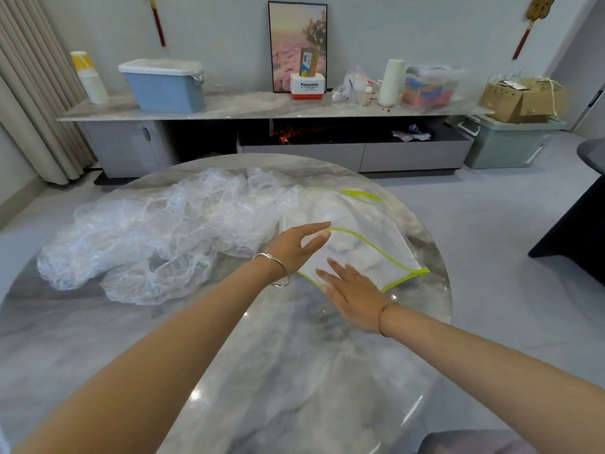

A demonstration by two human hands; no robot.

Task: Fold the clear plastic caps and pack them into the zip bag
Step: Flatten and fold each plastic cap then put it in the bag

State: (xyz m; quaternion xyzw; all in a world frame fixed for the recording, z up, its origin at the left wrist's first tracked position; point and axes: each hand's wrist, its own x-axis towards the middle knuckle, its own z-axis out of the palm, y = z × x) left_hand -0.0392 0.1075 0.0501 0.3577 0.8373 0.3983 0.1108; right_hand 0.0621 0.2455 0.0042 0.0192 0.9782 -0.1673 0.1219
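I saw my left hand (291, 249) pinching the green rim of the zip bag (386, 250), right of centre. My right hand (355, 298) lay flat, fingers straight, on its near edge. The clear plastic caps (157, 237) were heaped centre-left.

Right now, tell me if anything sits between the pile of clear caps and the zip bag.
Nothing visible does. The clear caps lie heaped right against the left side of the zip bag. Only the hands are there: the left hand at the bag's edge, the right hand flat on its near corner.
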